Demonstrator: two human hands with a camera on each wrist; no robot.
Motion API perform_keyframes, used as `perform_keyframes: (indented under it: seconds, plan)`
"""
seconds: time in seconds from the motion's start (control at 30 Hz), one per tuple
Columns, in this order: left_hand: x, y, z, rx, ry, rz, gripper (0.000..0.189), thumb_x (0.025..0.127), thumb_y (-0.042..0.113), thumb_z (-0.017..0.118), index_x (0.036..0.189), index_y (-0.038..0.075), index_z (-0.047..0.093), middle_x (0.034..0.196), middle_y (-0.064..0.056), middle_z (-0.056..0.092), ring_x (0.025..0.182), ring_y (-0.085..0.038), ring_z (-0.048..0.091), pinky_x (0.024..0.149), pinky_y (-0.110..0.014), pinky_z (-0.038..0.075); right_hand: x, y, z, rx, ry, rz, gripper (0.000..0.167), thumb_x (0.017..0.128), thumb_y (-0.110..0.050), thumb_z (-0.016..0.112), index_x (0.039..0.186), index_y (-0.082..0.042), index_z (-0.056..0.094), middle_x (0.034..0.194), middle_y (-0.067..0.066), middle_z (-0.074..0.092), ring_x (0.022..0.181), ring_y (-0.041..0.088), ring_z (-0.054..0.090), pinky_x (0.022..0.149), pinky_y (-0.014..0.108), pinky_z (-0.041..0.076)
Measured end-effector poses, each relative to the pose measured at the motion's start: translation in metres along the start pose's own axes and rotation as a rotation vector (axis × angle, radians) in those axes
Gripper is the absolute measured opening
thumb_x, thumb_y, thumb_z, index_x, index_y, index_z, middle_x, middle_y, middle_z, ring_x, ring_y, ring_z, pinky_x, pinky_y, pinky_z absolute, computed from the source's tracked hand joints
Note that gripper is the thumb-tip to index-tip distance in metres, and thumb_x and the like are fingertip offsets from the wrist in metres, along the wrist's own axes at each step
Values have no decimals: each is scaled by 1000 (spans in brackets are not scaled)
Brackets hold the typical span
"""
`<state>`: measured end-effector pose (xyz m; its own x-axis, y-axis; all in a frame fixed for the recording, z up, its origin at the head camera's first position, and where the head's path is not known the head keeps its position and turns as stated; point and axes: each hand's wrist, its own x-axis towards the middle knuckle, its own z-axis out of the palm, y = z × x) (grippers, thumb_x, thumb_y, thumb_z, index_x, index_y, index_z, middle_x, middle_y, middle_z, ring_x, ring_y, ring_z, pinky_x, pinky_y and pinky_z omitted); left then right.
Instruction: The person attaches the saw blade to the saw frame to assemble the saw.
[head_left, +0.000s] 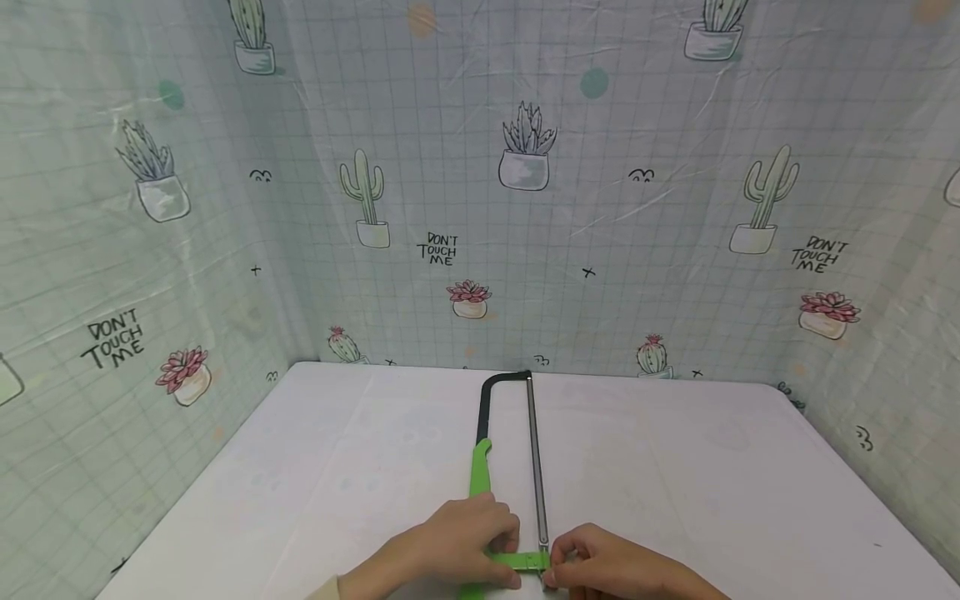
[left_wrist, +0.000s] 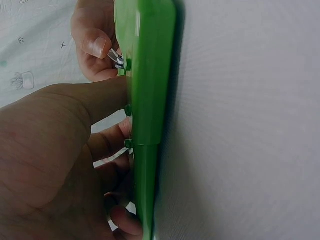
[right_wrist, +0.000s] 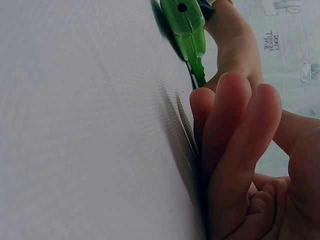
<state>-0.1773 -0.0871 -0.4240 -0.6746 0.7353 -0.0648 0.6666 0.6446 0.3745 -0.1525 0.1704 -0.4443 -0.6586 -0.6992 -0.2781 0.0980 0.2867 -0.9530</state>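
Note:
A hacksaw with a green handle (head_left: pixel 480 471), a black front frame (head_left: pixel 483 408) and a grey blade (head_left: pixel 536 450) lies on the white table, its front pointing away. My left hand (head_left: pixel 465 537) grips the green handle, thumb and fingers around it beside the green crossbar (head_left: pixel 525 561). At the near end of the blade, my right hand (head_left: pixel 603 562) pinches a small metal wing nut (left_wrist: pixel 116 59) between thumb and finger. In the right wrist view, the handle's butt (right_wrist: pixel 184 17) shows beyond the curled right fingers (right_wrist: pixel 232 115), which hide the nut there.
The white tabletop (head_left: pixel 697 483) spreads out on both sides of the saw. A cactus-print curtain (head_left: pixel 592 225) hangs behind the table and along its left and right sides.

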Motion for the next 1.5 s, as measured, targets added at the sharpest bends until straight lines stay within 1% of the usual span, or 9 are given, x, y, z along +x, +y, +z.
perform_keyframes:
  seconds: [0.27,0.53,0.8,1.1,1.4,1.5]
  plan:
    - [0,1,0,-2,0,-2,28,83,55,79,82,32,63,76,21,50,76,4,42,61,-18,39,0,2,0,7,3,1,20,98,-25,60,93,-7,66,64,-6,54,51,3,40,46,19,32]
    - [0,0,1,11,6,4,29,83,56,79,83,32,63,77,21,50,77,4,41,62,-18,38,1,4,-1,-16,6,1,25,97,-26,59,96,-2,68,65,-6,55,52,3,42,46,19,33]
    - [-1,1,0,4,8,8,29,82,56,79,82,31,63,76,21,50,76,4,41,61,-18,38,0,2,0,-12,13,19,26,96,-26,57,98,-3,69,67,-6,54,53,4,43,48,19,35]
    - [0,1,1,6,13,7,30,82,56,80,82,31,63,76,21,50,75,4,41,61,-18,38,0,3,-1,-3,13,28,25,96,-24,56,99,-3,69,66,-7,52,53,5,42,47,19,34]
    - [0,0,2,1,12,3,29,82,56,79,82,32,63,77,21,50,76,4,41,61,-18,38,0,4,-1,14,-4,2,25,95,-20,56,101,2,67,63,-9,46,52,4,37,47,20,30]
    - [0,0,2,0,17,7,29,82,56,79,82,32,63,77,22,50,76,4,41,61,-18,39,0,3,-1,3,-2,-2,27,95,-20,57,102,3,68,64,-9,47,53,4,38,47,20,31]
